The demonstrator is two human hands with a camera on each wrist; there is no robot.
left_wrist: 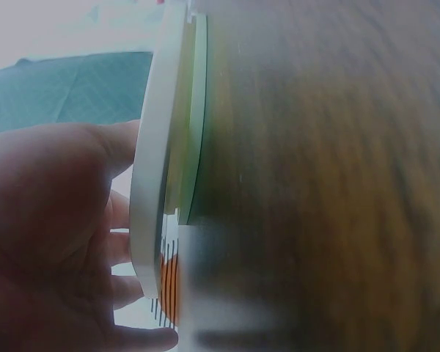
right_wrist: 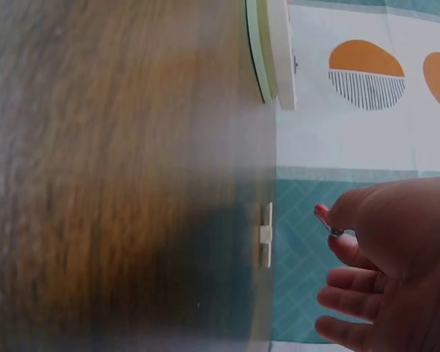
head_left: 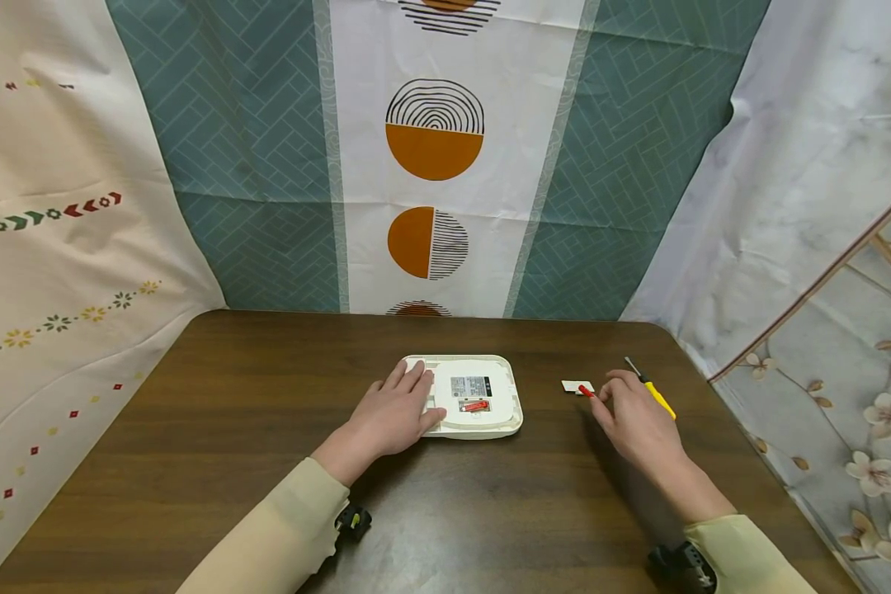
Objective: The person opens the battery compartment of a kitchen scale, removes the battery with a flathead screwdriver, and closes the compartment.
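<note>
A white, rounded device (head_left: 501,412) lies on the table with a printed label and an uncovered compartment facing up. Inside that compartment sits a red battery (head_left: 476,406). My left hand (head_left: 393,412) rests on the device's left side, fingers spread along its top and thumb at the near edge; the left wrist view shows the palm beside the device's edge (left_wrist: 150,176). To the right, my right hand (head_left: 638,421) pinches another small red battery (right_wrist: 322,211) between thumb and index finger, above the table. A small white cover (head_left: 573,385) lies just beyond these fingertips.
A screwdriver (head_left: 659,398) with a yellow and black handle lies beside the right hand, partly behind it. The brown wooden table (head_left: 267,396) ends at a patterned curtain (head_left: 434,247) at the back. More cloth hangs on both sides.
</note>
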